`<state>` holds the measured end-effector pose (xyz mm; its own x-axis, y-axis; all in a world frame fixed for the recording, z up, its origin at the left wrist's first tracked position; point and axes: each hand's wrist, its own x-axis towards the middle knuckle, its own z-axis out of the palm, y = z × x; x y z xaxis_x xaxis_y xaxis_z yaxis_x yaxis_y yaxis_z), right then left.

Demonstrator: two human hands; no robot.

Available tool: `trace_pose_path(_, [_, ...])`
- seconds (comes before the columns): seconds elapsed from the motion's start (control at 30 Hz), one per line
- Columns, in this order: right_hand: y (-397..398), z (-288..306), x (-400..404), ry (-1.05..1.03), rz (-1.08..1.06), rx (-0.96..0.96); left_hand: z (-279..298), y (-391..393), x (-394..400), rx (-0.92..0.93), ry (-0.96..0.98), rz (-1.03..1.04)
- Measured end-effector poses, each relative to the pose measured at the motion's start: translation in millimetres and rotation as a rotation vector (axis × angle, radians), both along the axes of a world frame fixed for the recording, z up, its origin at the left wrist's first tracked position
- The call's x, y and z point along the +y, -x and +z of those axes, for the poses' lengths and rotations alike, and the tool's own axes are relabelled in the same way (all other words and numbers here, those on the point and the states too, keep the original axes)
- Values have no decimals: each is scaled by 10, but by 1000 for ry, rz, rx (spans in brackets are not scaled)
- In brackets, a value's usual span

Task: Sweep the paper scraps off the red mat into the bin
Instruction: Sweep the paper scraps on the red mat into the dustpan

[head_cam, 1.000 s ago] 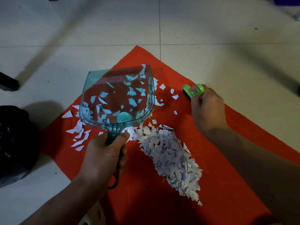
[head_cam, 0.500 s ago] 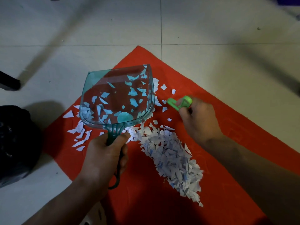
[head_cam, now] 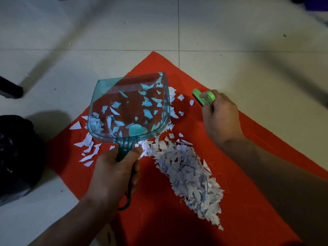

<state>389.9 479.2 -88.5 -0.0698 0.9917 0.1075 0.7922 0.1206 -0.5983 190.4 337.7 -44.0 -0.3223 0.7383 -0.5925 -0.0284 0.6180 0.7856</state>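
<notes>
Scraps are only partly gathered, by my reckoning. My left hand (head_cam: 113,173) is curled round the handle of the teal dustpan (head_cam: 128,107), which is tipped up over the red mat (head_cam: 177,219) with a thin scatter of paper bits inside it. My right hand (head_cam: 220,118) grips the small green brush (head_cam: 204,97) near the mat's far edge, just beside a few stray flecks. The main heap of paper scraps (head_cam: 188,174) lies in a long ridge across the middle of the mat, not yet in the pan, and a looser patch (head_cam: 88,148) sits left of the handle. The black bin bag (head_cam: 16,157) waits on the floor off the mat's left edge. Most of the work looks to be left: brush the heap into the pan, pick up the strays, then tip it all into the bag.
</notes>
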Motion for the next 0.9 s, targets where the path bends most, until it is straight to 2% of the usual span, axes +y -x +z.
trace_pose_path(0.13, [-2, -14, 46, 82, 34, -35, 21, 65, -3, 14, -11, 2])
trace_pose_path(0.27, [31, 71, -82, 116, 171, 49, 41, 116, -8, 17, -20, 25])
trace_pose_path(0.37, [15, 98, -115, 86, 146, 105, 28, 144, -24, 19, -27, 26])
trace_pose_path(0.5, [20, 43, -52, 99, 80, 54, 21, 162, -34, 12, -24, 22])
trace_pose_path(0.67, [154, 105, -232, 150, 237, 109, 1, 174, 0, 3, -32, 21])
trace_pose_path(0.77, [157, 124, -210, 116, 190, 163, -7, 182, 6, 4, -37, 23])
trace_pose_path(0.9, [144, 123, -31, 36, 93, 134, 3, 189, 14, 14, -37, 14])
